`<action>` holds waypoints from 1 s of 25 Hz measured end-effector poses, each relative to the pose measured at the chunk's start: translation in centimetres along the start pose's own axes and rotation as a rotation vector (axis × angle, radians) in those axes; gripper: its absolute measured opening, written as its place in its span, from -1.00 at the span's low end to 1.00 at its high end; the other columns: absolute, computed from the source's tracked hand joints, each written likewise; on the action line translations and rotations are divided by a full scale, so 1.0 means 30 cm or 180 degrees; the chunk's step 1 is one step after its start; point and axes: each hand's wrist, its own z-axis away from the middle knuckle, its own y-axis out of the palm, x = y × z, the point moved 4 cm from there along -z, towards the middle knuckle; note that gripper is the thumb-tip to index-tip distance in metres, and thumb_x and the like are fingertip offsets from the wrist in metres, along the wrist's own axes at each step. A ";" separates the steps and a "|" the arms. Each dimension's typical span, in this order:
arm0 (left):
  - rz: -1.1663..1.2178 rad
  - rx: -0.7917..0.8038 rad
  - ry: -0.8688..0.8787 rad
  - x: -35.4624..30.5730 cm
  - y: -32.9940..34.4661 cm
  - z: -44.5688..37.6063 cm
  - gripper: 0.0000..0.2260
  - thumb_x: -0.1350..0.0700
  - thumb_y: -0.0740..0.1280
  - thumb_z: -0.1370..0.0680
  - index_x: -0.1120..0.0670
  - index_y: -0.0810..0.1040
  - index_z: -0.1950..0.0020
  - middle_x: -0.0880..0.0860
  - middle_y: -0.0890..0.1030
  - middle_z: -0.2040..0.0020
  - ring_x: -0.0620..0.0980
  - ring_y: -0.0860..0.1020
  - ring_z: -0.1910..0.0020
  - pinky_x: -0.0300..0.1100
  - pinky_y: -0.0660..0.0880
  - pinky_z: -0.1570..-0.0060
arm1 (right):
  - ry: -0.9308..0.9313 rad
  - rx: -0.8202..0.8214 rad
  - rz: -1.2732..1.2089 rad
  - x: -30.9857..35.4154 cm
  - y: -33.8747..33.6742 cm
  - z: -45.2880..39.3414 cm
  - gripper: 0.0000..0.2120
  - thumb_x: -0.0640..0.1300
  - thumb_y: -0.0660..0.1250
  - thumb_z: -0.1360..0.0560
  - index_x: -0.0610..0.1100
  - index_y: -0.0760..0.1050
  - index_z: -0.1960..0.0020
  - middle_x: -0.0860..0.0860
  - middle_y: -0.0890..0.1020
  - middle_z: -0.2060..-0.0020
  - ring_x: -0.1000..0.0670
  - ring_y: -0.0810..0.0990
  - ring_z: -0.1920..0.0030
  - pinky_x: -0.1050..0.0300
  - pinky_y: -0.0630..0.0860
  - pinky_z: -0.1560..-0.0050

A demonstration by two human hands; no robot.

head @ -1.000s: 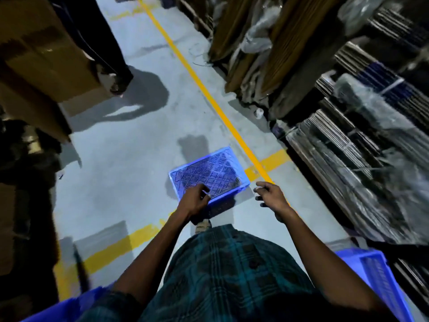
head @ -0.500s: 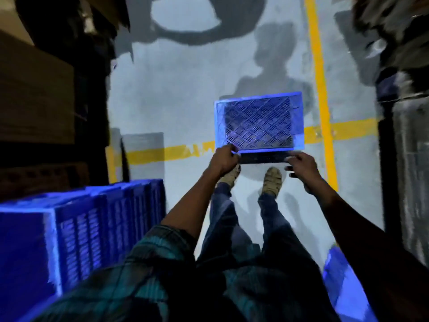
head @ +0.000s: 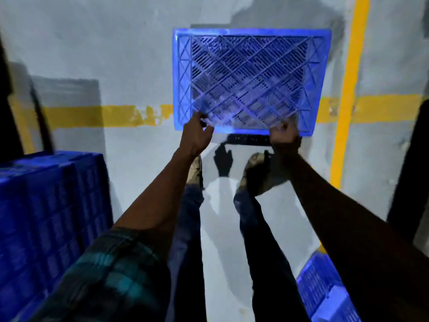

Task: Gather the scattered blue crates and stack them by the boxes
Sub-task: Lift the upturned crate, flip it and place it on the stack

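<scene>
The grey concrete floor (head: 139, 54) fills most of the view, and yellow painted lines (head: 104, 116) cross it. At the lower left stands a stack of blue crates (head: 51, 205), with its top about as high as the person's waist; I judge that this is the pile where the gathered crates go. At the lower right a corner of another blue crate (head: 325, 291) shows, only in part.

In the middle, in front of the person's shoes (head: 251, 168), is the blue crate (head: 250, 80) in hand. It is turned so that its lattice bottom faces the camera, and its near long edge is at the hands. Probably it is held by this edge because both hands can then balance it and swing it toward the stack.

The left hand (head: 196, 135) is closed around the near edge toward the left corner. The right hand (head: 284, 135) is closed around the same edge toward the right corner. Whether the far edge touches the floor, I cannot tell.
</scene>
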 end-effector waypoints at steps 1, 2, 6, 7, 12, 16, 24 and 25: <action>-0.0040 -0.0081 0.0057 0.038 0.051 -0.081 -0.65 0.17 0.36 -0.55 0.25 0.47 -0.30 0.24 0.60 -0.18 0.15 0.57 -0.17 -0.16 0.40 -0.07 | -0.0031 -0.0068 0.0033 -0.044 0.047 -0.054 -0.56 -0.07 0.29 -0.45 -0.28 0.42 -0.25 -0.13 0.47 0.00 -0.05 0.44 -0.01 0.20 0.37 0.05; -0.0040 -0.0164 0.0088 0.079 0.090 -0.145 -0.62 0.15 0.38 -0.52 0.25 0.46 -0.30 0.25 0.59 -0.18 0.17 0.56 -0.17 -0.14 0.40 -0.11 | 0.0037 -0.0201 0.0031 -0.082 0.078 -0.087 -0.52 -0.09 0.27 -0.50 -0.32 0.38 -0.34 -0.15 0.49 -0.09 -0.07 0.47 -0.10 0.18 0.34 -0.04; -0.0443 -0.0684 0.0025 0.214 0.161 -0.312 -0.46 0.05 0.38 -0.38 0.25 0.42 -0.31 0.27 0.52 -0.20 0.27 0.48 -0.20 0.09 0.43 -0.19 | 0.0136 -0.1069 0.0297 -0.254 0.146 -0.191 -0.19 0.18 0.21 -0.40 -0.32 0.26 -0.48 -0.30 0.32 -0.43 -0.30 0.34 -0.41 -0.02 0.24 -0.42; -0.0625 -0.0895 0.0002 0.237 0.155 -0.331 -0.41 0.05 0.39 -0.39 0.26 0.39 -0.35 0.27 0.47 -0.27 0.27 0.43 -0.27 0.09 0.39 -0.24 | 0.0334 -0.1227 0.0377 -0.287 0.141 -0.222 -0.15 0.23 0.23 -0.42 -0.28 0.17 -0.52 -0.28 0.23 -0.48 -0.29 0.30 -0.43 -0.08 0.26 -0.43; -0.0561 -0.1557 -0.0735 0.329 0.080 -0.385 -0.14 -0.11 0.42 -0.45 0.23 0.08 -0.57 0.22 0.21 -0.55 0.21 0.19 -0.53 0.14 0.26 -0.41 | 0.0334 -0.1761 -0.0412 -0.319 0.051 -0.326 -0.27 0.07 0.27 -0.57 -0.28 0.06 -0.56 -0.25 0.14 -0.52 -0.21 0.21 -0.51 0.10 0.21 -0.40; 0.0802 -0.1030 -0.1376 0.480 0.108 -0.433 -0.06 -0.38 0.54 -0.12 0.19 0.48 -0.30 0.21 0.61 -0.20 0.24 0.58 -0.21 0.03 0.55 0.01 | 0.0569 -0.1590 -0.0591 -0.335 0.007 -0.361 -0.31 0.06 0.27 -0.59 -0.24 0.10 -0.57 -0.21 0.18 -0.51 -0.14 0.26 -0.49 0.18 0.22 -0.33; 0.1008 -0.1376 -0.1155 0.424 -0.013 -0.352 -0.37 -0.19 0.51 -0.15 0.22 0.64 -0.05 0.10 0.64 0.05 0.04 0.59 0.15 -0.17 0.53 0.27 | 0.0503 -0.1668 -0.0442 -0.303 -0.074 -0.205 -0.34 0.15 0.32 -0.29 -0.33 0.48 -0.18 -0.16 0.46 -0.02 -0.24 0.49 -0.16 -0.17 0.48 -0.16; 0.0931 -0.1676 -0.1087 0.401 -0.043 -0.329 -0.34 -0.25 0.49 -0.15 0.17 0.64 -0.07 0.11 0.65 0.01 0.08 0.62 0.05 -0.07 0.60 0.12 | 0.0434 -0.1734 -0.0506 -0.293 -0.091 -0.173 -0.36 0.17 0.31 -0.26 -0.32 0.49 -0.12 -0.12 0.44 0.02 -0.21 0.50 -0.11 -0.18 0.49 -0.14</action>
